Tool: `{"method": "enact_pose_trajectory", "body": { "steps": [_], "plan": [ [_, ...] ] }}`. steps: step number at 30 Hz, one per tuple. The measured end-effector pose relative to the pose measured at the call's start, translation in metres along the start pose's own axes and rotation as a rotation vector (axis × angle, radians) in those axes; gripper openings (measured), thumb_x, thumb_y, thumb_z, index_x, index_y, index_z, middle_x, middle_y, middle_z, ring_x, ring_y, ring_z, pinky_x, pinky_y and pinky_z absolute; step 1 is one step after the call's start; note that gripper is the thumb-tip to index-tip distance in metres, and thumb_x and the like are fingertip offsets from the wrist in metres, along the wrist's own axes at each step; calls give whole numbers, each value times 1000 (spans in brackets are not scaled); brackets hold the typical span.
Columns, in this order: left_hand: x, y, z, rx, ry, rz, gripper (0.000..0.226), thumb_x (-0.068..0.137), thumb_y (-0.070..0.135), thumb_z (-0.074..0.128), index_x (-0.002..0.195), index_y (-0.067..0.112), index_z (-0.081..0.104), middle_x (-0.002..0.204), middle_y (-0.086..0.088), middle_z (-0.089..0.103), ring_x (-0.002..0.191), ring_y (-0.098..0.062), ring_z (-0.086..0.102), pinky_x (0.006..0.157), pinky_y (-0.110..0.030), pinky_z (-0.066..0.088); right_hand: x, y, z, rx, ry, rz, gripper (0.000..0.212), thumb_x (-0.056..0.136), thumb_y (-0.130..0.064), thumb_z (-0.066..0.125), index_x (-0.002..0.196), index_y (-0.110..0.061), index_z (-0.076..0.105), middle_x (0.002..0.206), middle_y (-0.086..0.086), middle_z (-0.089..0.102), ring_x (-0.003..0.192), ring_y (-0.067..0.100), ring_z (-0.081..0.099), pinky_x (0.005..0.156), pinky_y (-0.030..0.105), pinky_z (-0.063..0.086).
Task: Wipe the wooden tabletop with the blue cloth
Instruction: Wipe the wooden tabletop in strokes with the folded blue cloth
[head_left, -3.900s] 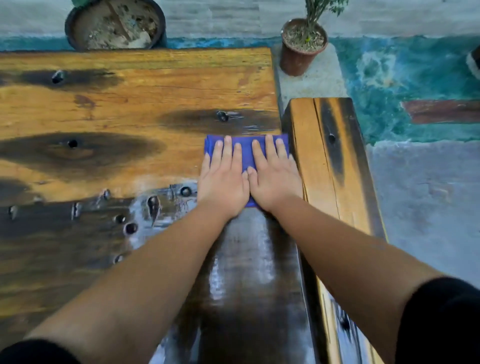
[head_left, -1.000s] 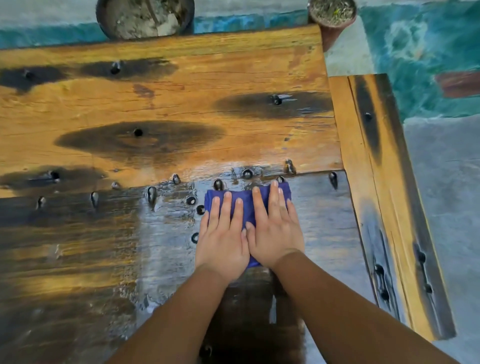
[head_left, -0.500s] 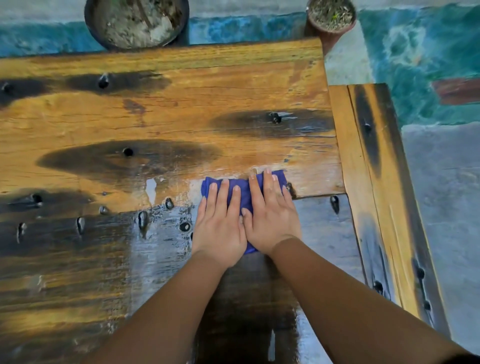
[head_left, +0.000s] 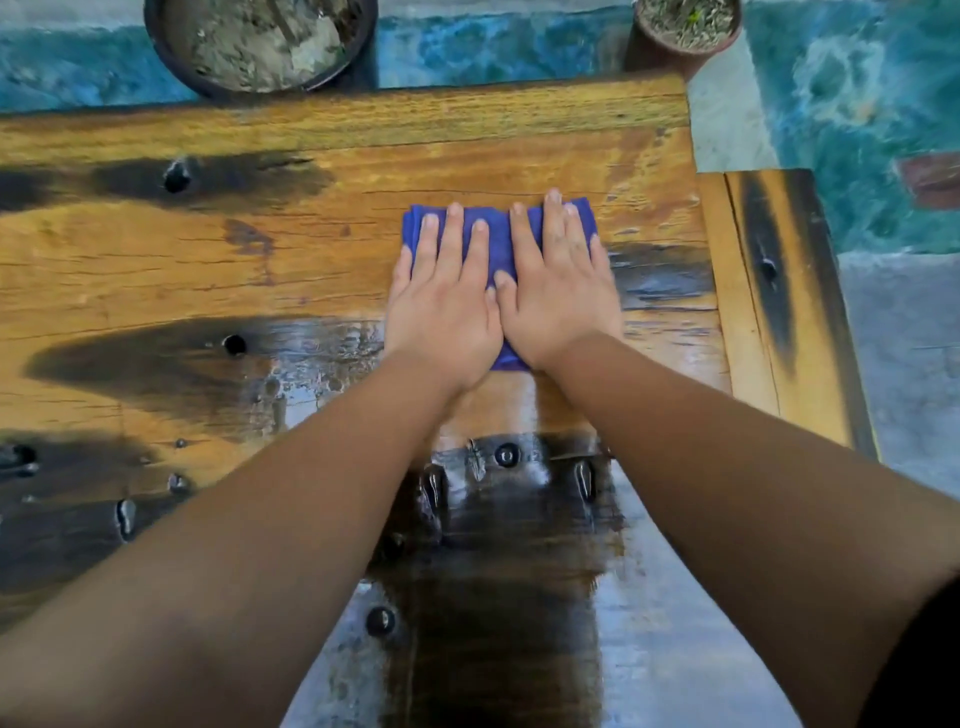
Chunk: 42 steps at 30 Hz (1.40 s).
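Glistening wet streaks are seen on the near, dark-stained part of the wooden tabletop (head_left: 311, 249), dotted with black holes. Farther on, toward the far right corner, the blue cloth (head_left: 498, 244) is pressed flat by the left hand (head_left: 441, 306) and right hand (head_left: 558, 296), fingers straight, thumbs touching. A wooden bench (head_left: 779, 312) adjoins the right edge. Two plant pots (head_left: 260, 41) are seen beyond the far edge on a teal floor (head_left: 857, 104).

Both hands, left (head_left: 441, 306) and right (head_left: 558, 296), lie flat, side by side, arms outstretched.
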<state>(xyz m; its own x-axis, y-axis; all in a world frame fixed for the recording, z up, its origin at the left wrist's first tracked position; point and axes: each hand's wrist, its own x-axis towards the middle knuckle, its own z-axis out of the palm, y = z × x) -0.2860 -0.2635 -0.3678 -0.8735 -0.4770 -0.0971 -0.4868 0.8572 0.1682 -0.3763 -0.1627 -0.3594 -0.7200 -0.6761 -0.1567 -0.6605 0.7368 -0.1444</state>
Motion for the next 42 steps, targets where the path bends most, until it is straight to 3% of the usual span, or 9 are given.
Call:
{"method": "enact_pose_trajectory", "body": {
  "steps": [11,20,27,32,42],
  "plan": [
    [149,-24,-16,43,102,9,64,95,43,16,154,20,13,162,-6,8,148,-24,3,118,-46,9,148,9,-23,-38,107,-20,67,94,-49,18,155,-25,7,163,12,2,149,26,1,118,45,6],
    [173,-25,-22,69,120,-5,61,97,43,16,153,20,15,162,-6,11,148,-25,4,118,-44,9,177,11,-31,-41,99,-45,63,96,-50,20,154,-24,19,160,8,21,148,26,8,118,47,9],
    [170,-24,-27,72,81,4,62,97,41,17,154,17,11,162,-7,7,148,-26,1,119,-44,6,173,12,-31,-42,122,-44,63,96,-50,19,154,-26,15,162,9,13,148,26,6,118,46,9],
    [135,-32,-20,101,74,28,66,96,44,20,154,16,10,163,-8,4,148,-28,1,119,-46,7,132,7,-17,-39,120,-41,66,95,-52,18,155,-26,10,164,9,3,149,25,1,117,45,8],
    [-46,-11,0,40,-16,12,67,95,44,20,154,13,10,162,-12,2,148,-29,1,118,-47,9,-45,-12,8,12,11,-48,66,96,-51,23,155,-26,8,164,10,-1,149,25,0,118,45,8]
  ]
}}
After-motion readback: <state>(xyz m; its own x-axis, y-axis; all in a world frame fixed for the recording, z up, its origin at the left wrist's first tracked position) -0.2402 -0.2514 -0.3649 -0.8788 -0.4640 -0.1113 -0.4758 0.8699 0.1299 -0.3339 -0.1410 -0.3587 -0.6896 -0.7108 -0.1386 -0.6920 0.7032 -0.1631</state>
